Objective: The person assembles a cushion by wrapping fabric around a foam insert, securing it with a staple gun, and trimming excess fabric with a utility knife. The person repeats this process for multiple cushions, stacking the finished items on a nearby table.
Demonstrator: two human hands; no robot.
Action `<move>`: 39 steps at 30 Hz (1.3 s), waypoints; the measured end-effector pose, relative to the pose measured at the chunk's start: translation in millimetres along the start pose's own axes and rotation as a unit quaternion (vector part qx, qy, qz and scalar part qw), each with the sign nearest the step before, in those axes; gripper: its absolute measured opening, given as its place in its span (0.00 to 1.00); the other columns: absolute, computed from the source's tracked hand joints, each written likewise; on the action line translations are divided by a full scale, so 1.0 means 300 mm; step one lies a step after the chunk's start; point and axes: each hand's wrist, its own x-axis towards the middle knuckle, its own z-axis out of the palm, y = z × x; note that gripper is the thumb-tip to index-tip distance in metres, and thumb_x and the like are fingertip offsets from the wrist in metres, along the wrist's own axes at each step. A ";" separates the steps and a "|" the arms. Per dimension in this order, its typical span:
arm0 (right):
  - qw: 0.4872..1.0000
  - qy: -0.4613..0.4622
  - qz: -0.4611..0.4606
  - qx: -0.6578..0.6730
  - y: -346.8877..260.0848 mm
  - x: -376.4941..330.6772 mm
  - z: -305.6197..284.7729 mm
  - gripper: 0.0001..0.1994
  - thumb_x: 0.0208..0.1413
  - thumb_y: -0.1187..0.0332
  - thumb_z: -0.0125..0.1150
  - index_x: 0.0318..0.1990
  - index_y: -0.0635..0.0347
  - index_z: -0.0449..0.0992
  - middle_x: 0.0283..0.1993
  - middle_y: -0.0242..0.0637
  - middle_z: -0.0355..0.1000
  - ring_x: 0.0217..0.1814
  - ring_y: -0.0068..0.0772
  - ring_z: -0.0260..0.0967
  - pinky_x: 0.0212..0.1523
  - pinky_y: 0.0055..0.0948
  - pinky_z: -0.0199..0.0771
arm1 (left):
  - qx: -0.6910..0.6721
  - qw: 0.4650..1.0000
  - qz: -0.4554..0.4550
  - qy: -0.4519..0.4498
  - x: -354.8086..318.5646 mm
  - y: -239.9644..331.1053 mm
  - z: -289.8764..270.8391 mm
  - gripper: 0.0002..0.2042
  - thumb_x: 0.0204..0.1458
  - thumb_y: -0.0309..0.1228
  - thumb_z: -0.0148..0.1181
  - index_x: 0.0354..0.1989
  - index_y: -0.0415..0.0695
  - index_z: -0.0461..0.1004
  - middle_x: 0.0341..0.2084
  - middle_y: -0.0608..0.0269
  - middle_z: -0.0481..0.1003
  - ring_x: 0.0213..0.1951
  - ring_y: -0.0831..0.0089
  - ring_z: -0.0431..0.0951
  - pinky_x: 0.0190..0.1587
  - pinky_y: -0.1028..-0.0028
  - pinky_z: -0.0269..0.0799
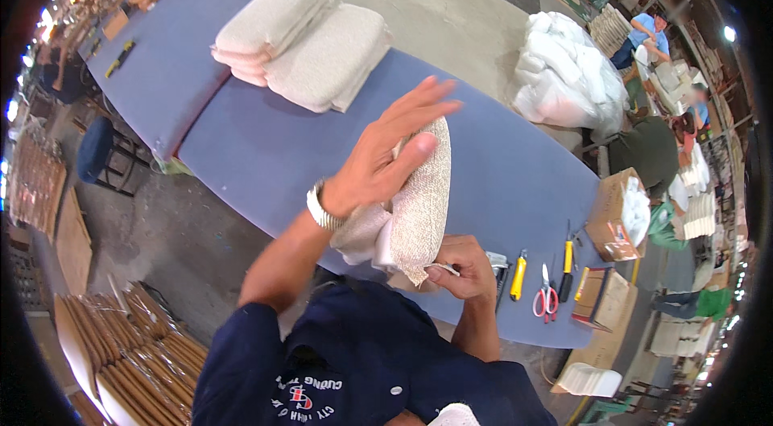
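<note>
A beige woven cushion cover (424,204) stands on edge in front of my chest, with white filling (385,245) showing at its open lower side. My left hand (392,148) is open, its fingers stretched out beside the cover's upper part; the fingers are slightly blurred. At the lower corner my right hand (463,267) is closed, thumb and finger pinching a pale edge of the cover. Farther off on the blue-grey table (499,160) lie several stacked beige cushions (322,55).
Right of my right hand lie a yellow cutter (518,277), red-handled scissors (546,297) and a yellow-black screwdriver (568,265). A cardboard box (616,221) is at the table's right end. Beyond sits a clear bag of white stuffing (564,76). A blue stool (97,148) stands left. People work far right.
</note>
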 end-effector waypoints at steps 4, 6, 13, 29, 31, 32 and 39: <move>0.996 0.090 0.028 0.003 0.008 -0.048 -0.049 0.10 0.60 0.69 0.65 0.28 0.65 0.75 0.25 0.39 0.71 0.25 0.34 0.67 0.32 0.34 0.67 | 0.107 0.984 0.049 -0.134 0.119 -0.007 0.014 0.17 0.67 0.41 0.54 0.43 0.41 0.83 0.43 0.55 0.81 0.51 0.58 0.77 0.56 0.63 0.69; 0.971 0.232 0.044 0.022 0.070 -0.106 -0.097 0.10 0.62 0.69 0.63 0.30 0.65 0.75 0.29 0.37 0.74 0.29 0.29 0.68 0.33 0.32 0.67 | 0.207 0.971 0.064 -0.100 0.149 -0.007 0.035 0.18 0.63 0.45 0.59 0.34 0.42 0.83 0.32 0.60 0.79 0.39 0.61 0.76 0.45 0.63 0.68; 0.896 0.435 -0.023 -0.082 0.113 -0.059 -0.182 0.12 0.68 0.65 0.57 0.36 0.65 0.76 0.52 0.46 0.75 0.50 0.28 0.71 0.52 0.31 0.71 | 0.358 0.926 0.098 -0.063 0.102 0.086 0.062 0.26 0.48 0.61 0.68 0.33 0.47 0.84 0.24 0.66 0.75 0.29 0.67 0.72 0.34 0.68 0.67; 0.923 0.231 -0.021 -0.307 -0.111 0.124 -0.253 0.26 0.47 0.67 0.79 0.56 0.59 0.80 0.56 0.46 0.79 0.57 0.42 0.77 0.56 0.35 0.77 | 0.173 0.963 0.056 -0.201 0.106 0.065 -0.007 0.29 0.51 0.49 0.71 0.57 0.43 0.79 0.44 0.52 0.83 0.42 0.52 0.83 0.43 0.61 0.78; 0.921 0.226 -0.004 -0.316 -0.090 0.123 -0.254 0.24 0.48 0.68 0.78 0.55 0.59 0.81 0.53 0.45 0.80 0.54 0.42 0.79 0.52 0.34 0.78 | 0.186 0.964 0.062 -0.177 0.102 0.064 0.001 0.25 0.53 0.47 0.70 0.55 0.44 0.80 0.41 0.55 0.83 0.38 0.54 0.83 0.39 0.63 0.78; 0.919 0.223 0.006 -0.324 -0.084 0.117 -0.255 0.23 0.49 0.68 0.78 0.54 0.59 0.82 0.51 0.44 0.81 0.53 0.42 0.79 0.51 0.34 0.79 | 0.189 0.966 0.068 -0.163 0.098 0.068 0.011 0.23 0.55 0.46 0.69 0.54 0.45 0.81 0.39 0.56 0.83 0.36 0.56 0.83 0.37 0.64 0.78; 0.871 0.329 -0.032 -0.364 -0.046 0.097 -0.223 0.12 0.55 0.72 0.72 0.47 0.60 0.85 0.43 0.42 0.81 0.43 0.38 0.79 0.43 0.31 0.78 | 0.240 0.961 0.096 -0.100 0.089 0.086 0.087 0.15 0.60 0.42 0.64 0.49 0.47 0.83 0.33 0.65 0.83 0.29 0.64 0.82 0.27 0.68 0.74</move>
